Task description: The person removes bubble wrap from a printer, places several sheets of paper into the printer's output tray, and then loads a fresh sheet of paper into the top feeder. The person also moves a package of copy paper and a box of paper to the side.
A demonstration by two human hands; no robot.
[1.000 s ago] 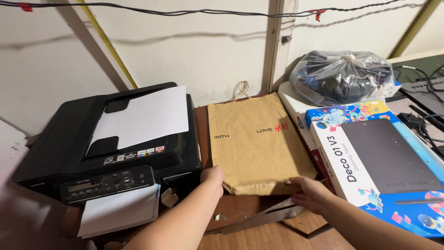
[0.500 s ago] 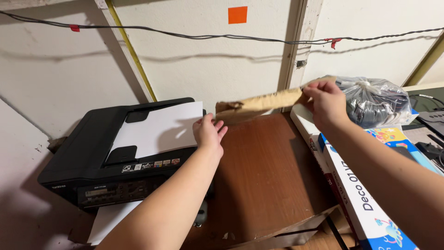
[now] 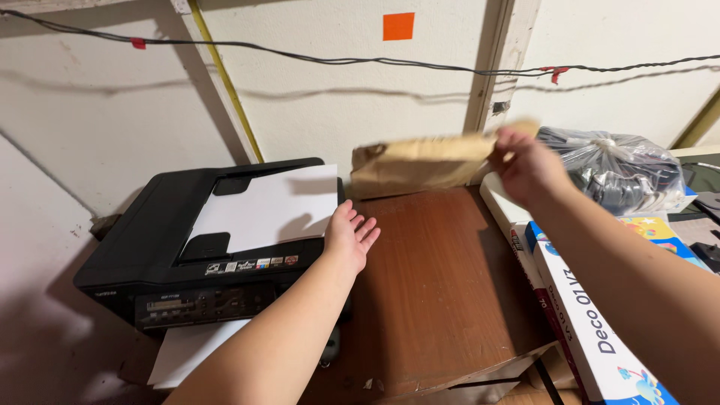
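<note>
Fingers of the right hand [image 3: 529,166] pinch one end of a flat brown paper bag [image 3: 420,163] and hold it up in the air, above the back edge of the brown wooden table [image 3: 442,292]. This bag looks a bit blurry, and it hangs sideways in front of the white wall [image 3: 330,105]. The left hand [image 3: 350,236] holds nothing. Its fingers are spread open and its palm faces up, just over the left edge of the table. It is right beside the black printer [image 3: 187,247], which stands at the left of the table with a white sheet of paper [image 3: 262,210] lying on top. More white paper [image 3: 191,349] pokes out at the front of the printer. At the right edge of the table stands a long white and blue box [image 3: 592,330] with bright pictures on it. Behind that box, near the back right corner, sits a clear plastic bag full of dark things [image 3: 619,172]. A black cable [image 3: 300,61] runs across the wall, and an orange square sticker [image 3: 398,26] is stuck above it.
</note>
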